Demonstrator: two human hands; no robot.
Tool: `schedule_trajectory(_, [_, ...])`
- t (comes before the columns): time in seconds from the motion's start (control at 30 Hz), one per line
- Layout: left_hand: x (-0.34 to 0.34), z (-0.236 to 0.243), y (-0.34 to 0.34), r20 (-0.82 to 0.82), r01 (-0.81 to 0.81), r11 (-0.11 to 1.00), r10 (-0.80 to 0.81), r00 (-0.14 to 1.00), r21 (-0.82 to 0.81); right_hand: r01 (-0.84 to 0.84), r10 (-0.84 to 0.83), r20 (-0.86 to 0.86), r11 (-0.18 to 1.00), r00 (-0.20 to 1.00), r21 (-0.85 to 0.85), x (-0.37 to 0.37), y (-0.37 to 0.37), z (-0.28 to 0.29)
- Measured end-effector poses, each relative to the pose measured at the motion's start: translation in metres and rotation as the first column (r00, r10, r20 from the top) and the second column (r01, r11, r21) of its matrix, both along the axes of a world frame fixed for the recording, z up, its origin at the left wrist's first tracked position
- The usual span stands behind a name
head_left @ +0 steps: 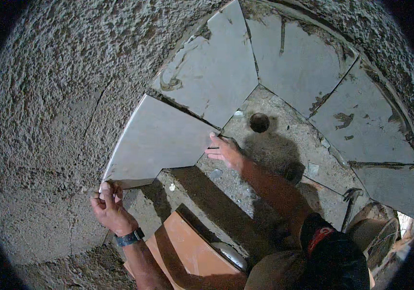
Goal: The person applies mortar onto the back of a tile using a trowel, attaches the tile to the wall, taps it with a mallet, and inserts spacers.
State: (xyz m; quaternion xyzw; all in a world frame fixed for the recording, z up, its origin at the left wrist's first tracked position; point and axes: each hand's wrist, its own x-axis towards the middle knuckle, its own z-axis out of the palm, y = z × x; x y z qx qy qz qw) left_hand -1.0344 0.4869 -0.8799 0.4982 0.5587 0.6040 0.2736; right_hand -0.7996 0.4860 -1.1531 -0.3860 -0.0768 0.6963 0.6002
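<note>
A wall (47,96) is rising at left, a round hole (259,123) is showing in the concrete (284,118), and a hammer (350,208) is resting at right.

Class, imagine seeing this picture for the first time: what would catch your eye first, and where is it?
First comes the fan of grey tiles curving across the top. Left of centre, a cleaner tile has the left hand at its lower corner and the right hand at its inner end. A dark round hole also stands out, right of centre.
</note>
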Motion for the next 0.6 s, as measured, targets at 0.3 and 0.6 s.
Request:
schedule_trajectory(0.3, [-0.001, 0.025, -0.01, -0.821, -0.123, 0.963, 0.27, 0.502, 0.242, -0.005, 0.005, 0.041, 1.0, 0.999, 0.01, -0.006, 0.0, -0.005])
schedule_trajectory(0.6, [0.024, 0.034, 0.015, -0.92, 0.441, 0.86, 0.357, -0.162, 0.256, 0.081, -0.081, -0.004, 0.996, 0.997, 0.04, -0.01, 0.005, -0.002])
